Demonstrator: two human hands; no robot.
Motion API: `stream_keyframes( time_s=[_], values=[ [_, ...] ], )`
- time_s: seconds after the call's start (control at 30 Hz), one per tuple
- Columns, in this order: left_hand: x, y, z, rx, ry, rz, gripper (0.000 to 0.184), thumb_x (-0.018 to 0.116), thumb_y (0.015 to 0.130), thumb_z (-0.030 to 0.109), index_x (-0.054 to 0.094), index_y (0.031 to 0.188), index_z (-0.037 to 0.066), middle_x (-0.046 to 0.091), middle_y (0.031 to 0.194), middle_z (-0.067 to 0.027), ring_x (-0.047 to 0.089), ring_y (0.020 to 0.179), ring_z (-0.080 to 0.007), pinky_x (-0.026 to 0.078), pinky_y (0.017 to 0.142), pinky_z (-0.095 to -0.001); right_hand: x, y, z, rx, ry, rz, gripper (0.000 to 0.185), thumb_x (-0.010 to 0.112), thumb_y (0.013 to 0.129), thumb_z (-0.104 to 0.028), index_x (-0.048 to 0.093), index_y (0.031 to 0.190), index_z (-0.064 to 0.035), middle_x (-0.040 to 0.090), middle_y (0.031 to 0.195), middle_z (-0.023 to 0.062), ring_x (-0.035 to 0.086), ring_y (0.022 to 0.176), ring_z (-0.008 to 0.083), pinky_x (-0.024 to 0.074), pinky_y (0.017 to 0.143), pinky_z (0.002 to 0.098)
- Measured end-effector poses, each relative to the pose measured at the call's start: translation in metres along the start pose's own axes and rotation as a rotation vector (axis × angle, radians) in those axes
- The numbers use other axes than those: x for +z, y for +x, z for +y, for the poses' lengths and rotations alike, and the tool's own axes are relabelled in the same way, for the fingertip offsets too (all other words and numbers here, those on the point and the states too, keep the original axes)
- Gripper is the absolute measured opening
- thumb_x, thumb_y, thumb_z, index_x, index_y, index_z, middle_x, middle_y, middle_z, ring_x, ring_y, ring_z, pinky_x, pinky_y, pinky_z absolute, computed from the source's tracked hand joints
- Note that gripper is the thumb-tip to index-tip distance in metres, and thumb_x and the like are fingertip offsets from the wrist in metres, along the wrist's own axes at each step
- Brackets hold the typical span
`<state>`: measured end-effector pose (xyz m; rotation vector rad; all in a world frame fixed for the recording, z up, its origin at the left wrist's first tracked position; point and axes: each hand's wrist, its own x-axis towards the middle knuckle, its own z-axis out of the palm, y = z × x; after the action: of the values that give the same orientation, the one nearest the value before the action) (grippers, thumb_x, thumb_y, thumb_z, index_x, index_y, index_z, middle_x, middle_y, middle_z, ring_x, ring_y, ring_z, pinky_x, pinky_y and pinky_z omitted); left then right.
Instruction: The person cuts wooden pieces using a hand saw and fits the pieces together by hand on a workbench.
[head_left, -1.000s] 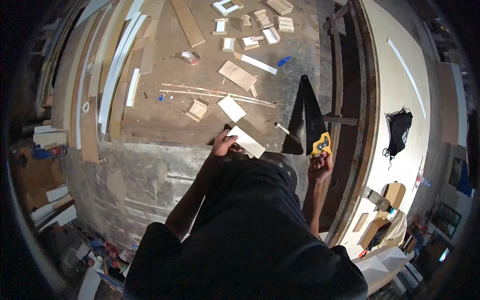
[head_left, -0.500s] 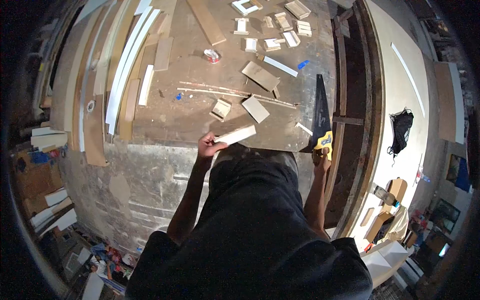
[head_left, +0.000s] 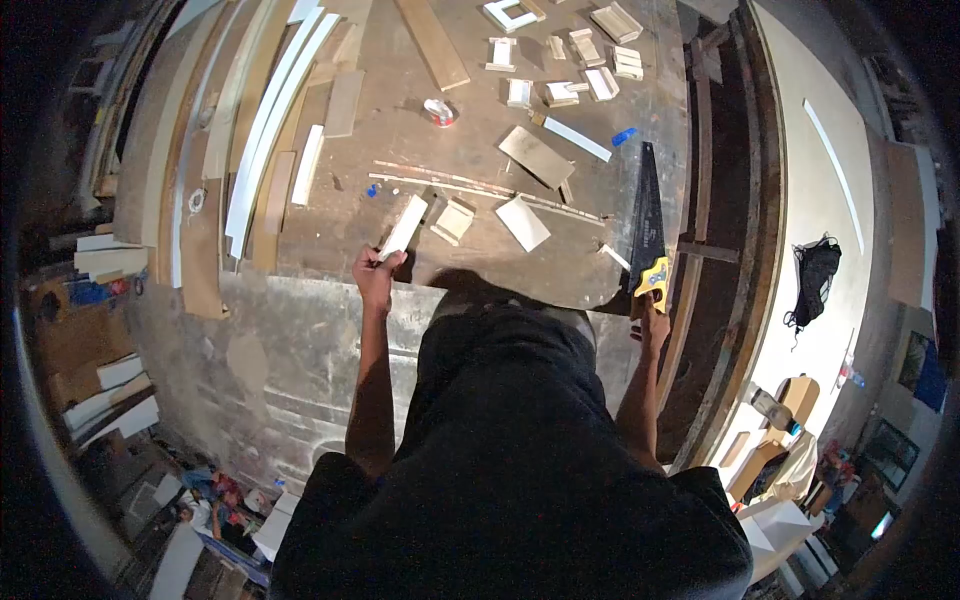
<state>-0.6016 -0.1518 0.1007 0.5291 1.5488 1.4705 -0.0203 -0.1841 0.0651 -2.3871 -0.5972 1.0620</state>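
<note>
My left hand (head_left: 378,276) is closed around the lower end of a short pale wood strip (head_left: 404,226), which tilts up and to the right over the near part of the worktable. Just right of that strip lies a small wooden frame piece (head_left: 453,221). A flat rectangular block (head_left: 523,223) rests further right. My right hand (head_left: 652,322) grips the yellow handle of a handsaw (head_left: 648,225) at the table's right edge. The saw's dark blade points away from me. Beside its blade is a thin white offcut (head_left: 615,257).
Long boards and white strips (head_left: 275,130) cover the table's left side. Several small wooden assemblies (head_left: 583,46) sit at the far end, with a tape roll (head_left: 438,112) nearer. Beyond a gap on the right, a pale bench (head_left: 830,190) carries a black mesh item (head_left: 815,280) and a bottle (head_left: 772,408).
My left hand has moved left and forward, swinging the wood strip from nearly level to steeply tilted. My right hand stays at the saw handle. The whole view has shifted slightly.
</note>
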Motion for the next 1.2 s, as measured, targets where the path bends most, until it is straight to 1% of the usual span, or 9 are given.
stream_keyframes(
  time_s=[0.23,0.3,0.53,0.63,0.67,0.7,0.77,0.97,1.2],
  values=[
    [-0.008,0.052,-0.040,0.177,0.273,-0.104,0.035,0.079,0.082,-0.008,0.048,0.079,0.007,0.073,0.099,-0.0083,0.056,0.080,-0.0064,0.047,0.071,-0.0258,-0.024,0.030,0.028,0.038,-0.031,-0.170,0.070,0.067,0.088,-0.070,0.064,0.084,0.0004,0.056,0.065,0.0053,0.063,0.050,0.0213,0.0534,0.045,0.0367],
    [-0.010,0.059,-0.049,0.143,0.179,-0.148,0.036,0.082,0.081,-0.005,0.048,0.077,0.008,0.073,0.097,-0.0081,0.053,0.078,-0.0056,0.045,0.069,-0.0254,-0.028,0.008,0.022,0.056,-0.033,-0.033,0.069,0.066,0.090,-0.068,0.063,0.082,-0.0004,0.055,0.064,0.0049,0.062,0.050,0.0195,0.0523,0.046,0.0359],
    [-0.025,0.080,-0.076,0.459,0.488,-0.136,0.041,0.088,0.076,0.025,0.053,0.070,0.005,0.063,0.067,-0.0057,0.057,0.063,-0.0141,0.048,0.060,-0.0316,0.055,-0.067,-0.061,-0.193,0.134,0.077,0.051,0.067,0.098,-0.049,0.064,0.079,-0.0023,0.055,0.062,0.0022,0.054,0.051,0.0114,0.0469,0.050,0.0295],
    [-0.044,0.128,-0.103,0.906,0.514,-0.466,0.031,0.080,0.083,0.028,0.063,0.097,0.006,0.068,0.085,-0.0089,0.065,0.075,-0.0207,0.053,0.068,-0.0340,0.107,-0.087,-0.097,-0.374,0.151,-0.231,0.041,0.070,0.099,-0.040,0.066,0.082,-0.0024,0.058,0.067,0.0004,0.055,0.056,0.0093,0.0481,0.052,0.0283],
    [-0.029,0.108,-0.090,0.798,0.574,-0.296,0.037,0.077,0.085,0.026,0.063,0.112,0.006,0.069,0.098,-0.0109,0.068,0.086,-0.0226,0.054,0.076,-0.0343,0.128,-0.098,-0.114,-0.313,0.127,-0.232,0.040,0.071,0.099,-0.040,0.067,0.085,-0.0030,0.060,0.070,-0.0001,0.056,0.059,0.0092,0.0490,0.054,0.0274],
    [-0.024,0.098,-0.074,0.495,0.479,-0.384,0.038,0.075,0.083,0.021,0.064,0.116,0.006,0.070,0.103,-0.0120,0.069,0.092,-0.0255,0.054,0.081,-0.0364,0.141,-0.114,-0.140,-0.349,0.036,-0.283,0.035,0.069,0.100,-0.036,0.069,0.088,-0.0033,0.060,0.070,-0.0007,0.057,0.060,0.0089,0.0499,0.058,0.0265],
    [-0.028,0.110,-0.099,0.362,0.421,-0.552,0.042,0.073,0.081,0.016,0.065,0.120,0.006,0.071,0.105,-0.0138,0.070,0.094,-0.0319,0.056,0.083,-0.0398,0.168,-0.123,-0.163,-0.477,0.026,-0.383,0.033,0.069,0.100,-0.034,0.071,0.093,-0.0017,0.064,0.073,0.0019,0.060,0.064,0.0098,0.0515,0.061,0.0273],
    [0.004,0.095,-0.066,0.396,0.603,-0.408,0.040,0.071,0.082,0.017,0.068,0.121,0.010,0.073,0.109,-0.0168,0.069,0.097,-0.0387,0.055,0.087,-0.0451,0.232,-0.142,-0.210,-0.759,-0.275,-0.320,0.019,0.073,0.097,-0.023,0.074,0.101,-0.0041,0.071,0.077,0.0068,0.063,0.066,0.0095,0.0526,0.062,0.0301],
    [0.004,0.101,-0.019,0.368,0.675,-0.577,0.041,0.072,0.080,0.018,0.072,0.120,0.007,0.074,0.105,-0.0169,0.066,0.104,-0.0366,0.055,0.088,-0.0446,0.264,-0.151,-0.191,-0.427,-0.317,-0.480,0.033,0.070,0.099,-0.028,0.072,0.119,-0.0020,0.076,0.090,0.0120,0.075,0.076,0.0176,0.0579,0.063,0.0313]
  ],
)
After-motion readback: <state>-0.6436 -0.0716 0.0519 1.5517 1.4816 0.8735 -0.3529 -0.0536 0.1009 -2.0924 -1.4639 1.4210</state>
